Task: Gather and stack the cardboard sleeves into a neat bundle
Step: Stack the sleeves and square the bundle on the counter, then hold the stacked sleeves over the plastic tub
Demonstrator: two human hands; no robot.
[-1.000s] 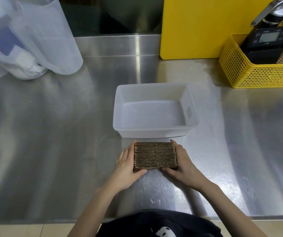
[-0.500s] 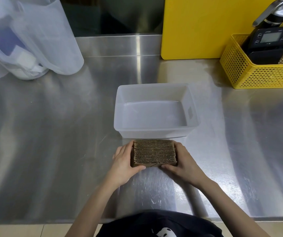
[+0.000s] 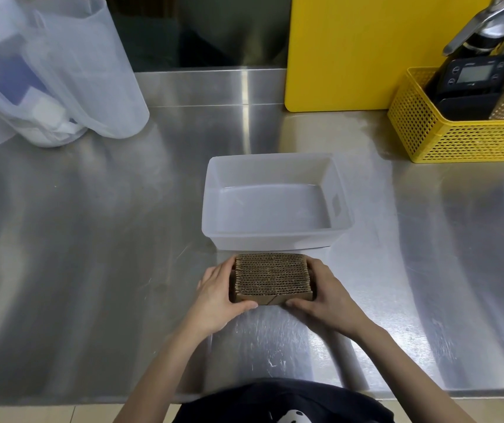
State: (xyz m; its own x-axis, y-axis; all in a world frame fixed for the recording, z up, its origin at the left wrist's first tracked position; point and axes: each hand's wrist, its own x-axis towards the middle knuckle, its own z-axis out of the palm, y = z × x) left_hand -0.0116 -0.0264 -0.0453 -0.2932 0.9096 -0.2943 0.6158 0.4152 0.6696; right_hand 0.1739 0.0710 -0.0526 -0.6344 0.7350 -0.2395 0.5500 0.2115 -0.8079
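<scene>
A tight bundle of brown corrugated cardboard sleeves point(image 3: 272, 276) stands on edge on the steel counter, just in front of a white plastic tray. My left hand point(image 3: 218, 297) presses its left end, thumb along the near face. On the bundle's right end my right hand point(image 3: 327, 297) grips the same way. The sleeves' ridged top edges look level with each other.
The white plastic tray point(image 3: 340, 196) sits beyond the bundle with nothing in it. Translucent plastic jugs point(image 3: 61, 77) stand at the back left. A yellow board point(image 3: 366, 50) leans at the back, and a yellow mesh basket point(image 3: 458, 138) with tools sits at the back right.
Both hands have slid the bundle a little farther from me, up against the tray's near wall, and their grip on its ends has tightened.
</scene>
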